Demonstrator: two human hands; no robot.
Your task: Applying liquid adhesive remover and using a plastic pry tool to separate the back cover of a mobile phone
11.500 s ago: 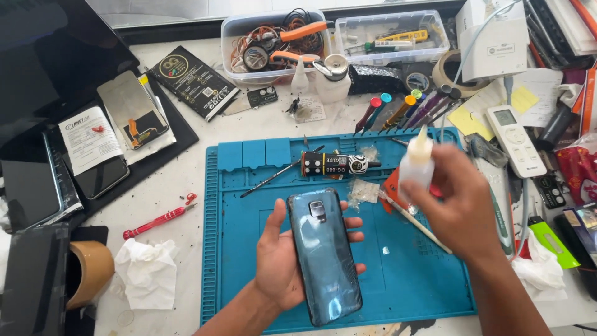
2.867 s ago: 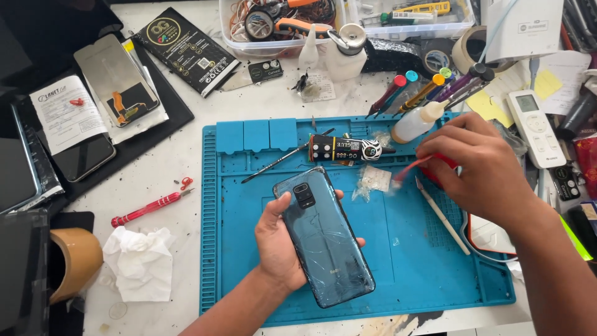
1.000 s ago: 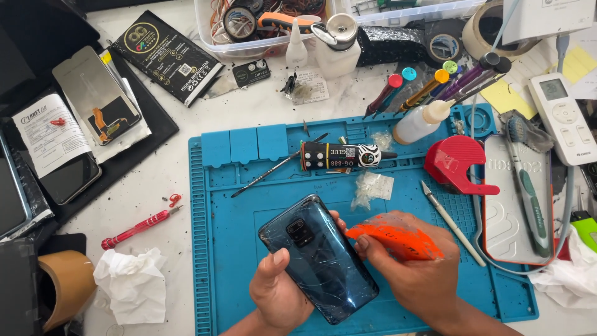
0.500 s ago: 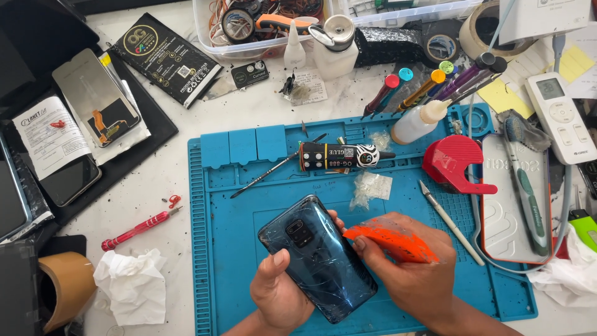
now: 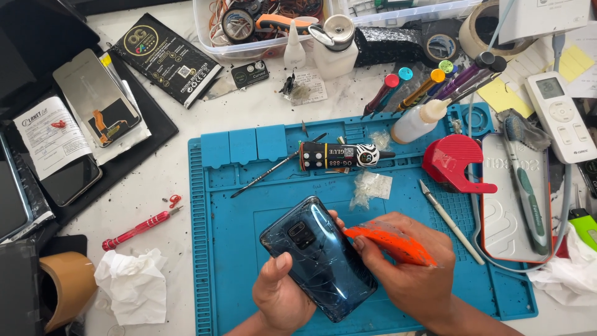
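Your left hand (image 5: pixel 283 298) grasps a dark blue phone (image 5: pixel 317 258) from below, thumb lying on its cracked back, camera end tilted toward the upper left. The phone hangs just above the blue work mat (image 5: pixel 249 205), which lies on the white desk (image 5: pixel 180 186). Your right hand (image 5: pixel 413 274) is clenched around an orange flat pry tool (image 5: pixel 388 242), whose near tip meets the phone's right edge (whether it sits in the seam or only against it, you cannot tell from here).

On the mat beyond the phone lie a black glue tube (image 5: pixel 339 155), a thin dark probe (image 5: pixel 273 168) and a scrap of clear plastic (image 5: pixel 371 186). A red tape dispenser (image 5: pixel 454 165) sits to the right, with a slim craft knife (image 5: pixel 451 221) just below it. Off the mat's left side, a red screwdriver (image 5: pixel 140 227) lies near a crumpled white tissue (image 5: pixel 134 286).
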